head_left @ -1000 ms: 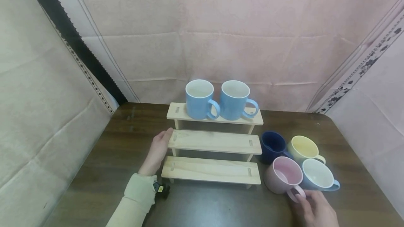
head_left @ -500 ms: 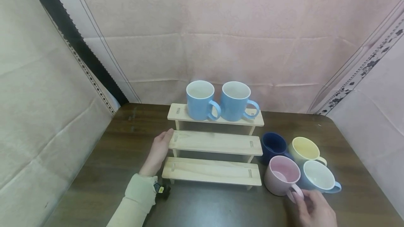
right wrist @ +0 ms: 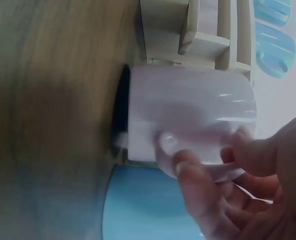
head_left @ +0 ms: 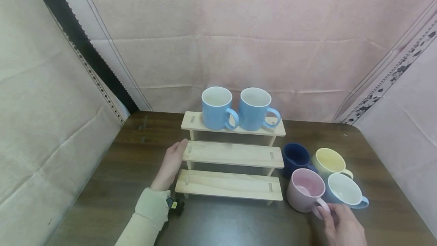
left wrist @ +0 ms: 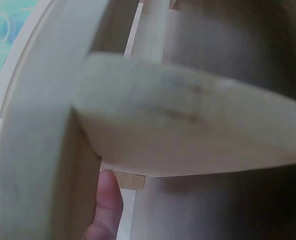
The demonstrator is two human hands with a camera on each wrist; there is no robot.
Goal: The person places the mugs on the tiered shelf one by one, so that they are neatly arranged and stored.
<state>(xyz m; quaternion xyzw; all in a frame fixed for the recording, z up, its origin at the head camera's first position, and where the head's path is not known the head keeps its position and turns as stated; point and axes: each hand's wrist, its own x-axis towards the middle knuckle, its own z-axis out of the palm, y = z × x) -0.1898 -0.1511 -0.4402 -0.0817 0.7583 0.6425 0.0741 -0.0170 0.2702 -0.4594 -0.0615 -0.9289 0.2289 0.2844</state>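
My left hand grips the left end of the middle board of a three-step wooden shelf. In the left wrist view, one finger shows beside the shelf's wood; the rest of that hand is mostly hidden. On the right, my right hand pinches the handle of a pink mug between thumb and fingers. The right wrist view has the pink mug close up, its handle between my fingers. Light blue, dark blue and yellow mugs stand close beside it.
Two blue mugs stand on the top step, handles to the right. The dark wooden table bears everything. Pale cloth hangs behind and at both sides. The mugs on the right stand close to the shelf's right end.
The pink mug has shifted slightly left and away from me, with my right hand still on its handle. My left hand keeps its place on the shelf.
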